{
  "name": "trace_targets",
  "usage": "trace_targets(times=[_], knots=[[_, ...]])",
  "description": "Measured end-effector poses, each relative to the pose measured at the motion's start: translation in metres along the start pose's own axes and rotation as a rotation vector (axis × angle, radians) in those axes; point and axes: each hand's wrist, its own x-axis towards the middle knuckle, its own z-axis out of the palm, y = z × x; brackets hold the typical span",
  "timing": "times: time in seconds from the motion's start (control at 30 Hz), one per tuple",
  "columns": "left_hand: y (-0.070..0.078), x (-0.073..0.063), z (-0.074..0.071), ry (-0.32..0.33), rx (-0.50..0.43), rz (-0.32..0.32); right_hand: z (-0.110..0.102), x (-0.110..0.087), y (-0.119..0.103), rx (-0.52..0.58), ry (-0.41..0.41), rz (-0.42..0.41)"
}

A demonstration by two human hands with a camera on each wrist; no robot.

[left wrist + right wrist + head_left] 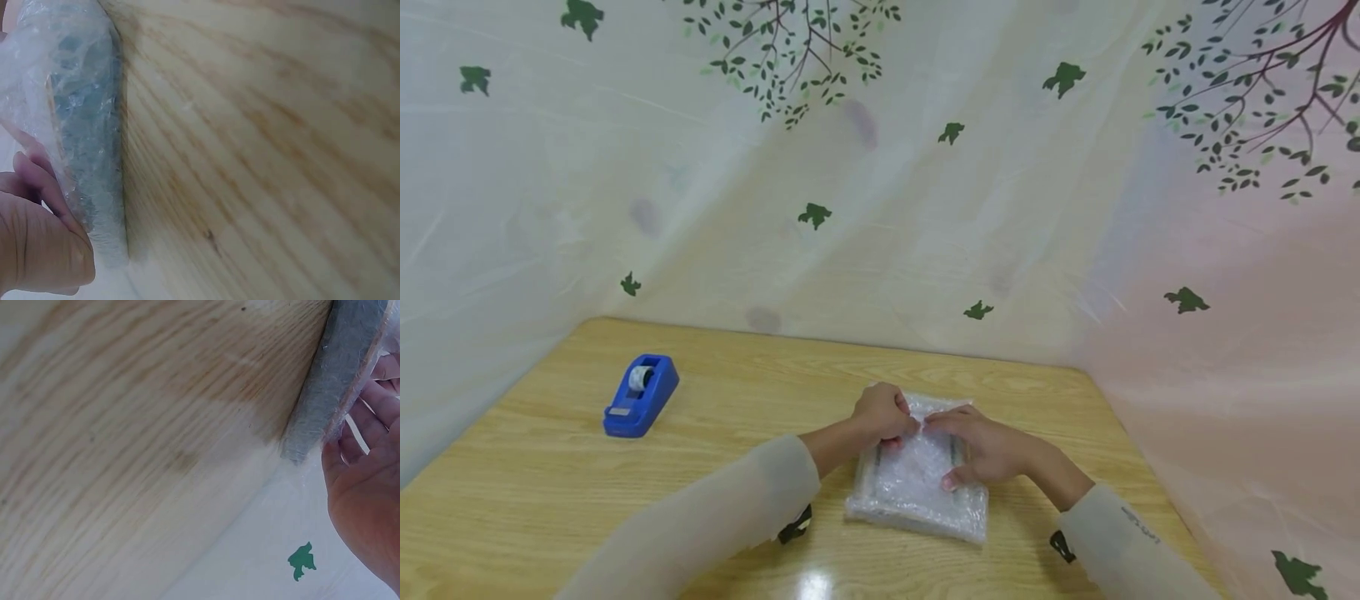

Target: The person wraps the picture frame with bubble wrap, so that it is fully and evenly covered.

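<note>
A flat rectangular package in clear bubble wrap [917, 492] lies on the wooden table, with a dark-edged item showing faintly through the plastic. My left hand [880, 414] is over its upper left part, fingers curled, pinching at the wrap near the middle of the top face. From the right, my right hand [988, 442] rests on the package with fingers extended and thumb spread, its fingertips close to those of the left. In the left wrist view the wrapped side [94, 125] looks bluish beside the curled fingers; the right wrist view shows the long wrapped edge [337, 375] next to the right fingers.
A blue tape dispenser [642, 396] with a roll in it stands at the left of the wooden table [737, 375]. Behind and beside the table hangs a pale curtain [880, 275] printed with leaves and branches.
</note>
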Motion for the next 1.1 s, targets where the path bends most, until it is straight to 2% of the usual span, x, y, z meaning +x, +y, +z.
trace_targets(times=[0.3, 0.47, 0.6, 0.63, 0.7, 0.8, 0.87, 0.93, 1.1], knots=[[0.007, -0.002, -0.005, -0.012, -0.021, 0.003, -0.003, 0.000, -0.001, -0.020, -0.007, -0.012], [0.011, -0.007, -0.009, -0.059, -0.055, -0.006, -0.002, -0.001, 0.000, 0.003, -0.013, 0.008], [0.011, -0.012, -0.013, -0.115, -0.059, 0.033, 0.000, -0.001, 0.002, -0.001, -0.013, 0.014], [0.010, -0.014, -0.014, -0.132, -0.038, 0.059, 0.000, -0.001, 0.002, -0.002, -0.011, 0.013], [0.007, -0.017, -0.015, -0.163, 0.060, 0.158, 0.001, -0.001, 0.002, -0.003, -0.010, 0.011], [0.003, -0.022, -0.018, -0.187, 0.324, 0.375, 0.001, -0.001, 0.001, -0.003, -0.008, 0.006], [0.000, -0.025, -0.021, -0.179, 0.506, 0.519, 0.001, -0.001, 0.001, -0.009, -0.006, 0.003], [-0.002, -0.026, -0.023, -0.183, 0.640, 0.623, 0.001, 0.000, 0.001, -0.014, 0.000, -0.001], [-0.009, -0.024, -0.034, -0.265, 0.781, 0.799, 0.001, 0.000, 0.001, -0.010, 0.006, 0.000]])
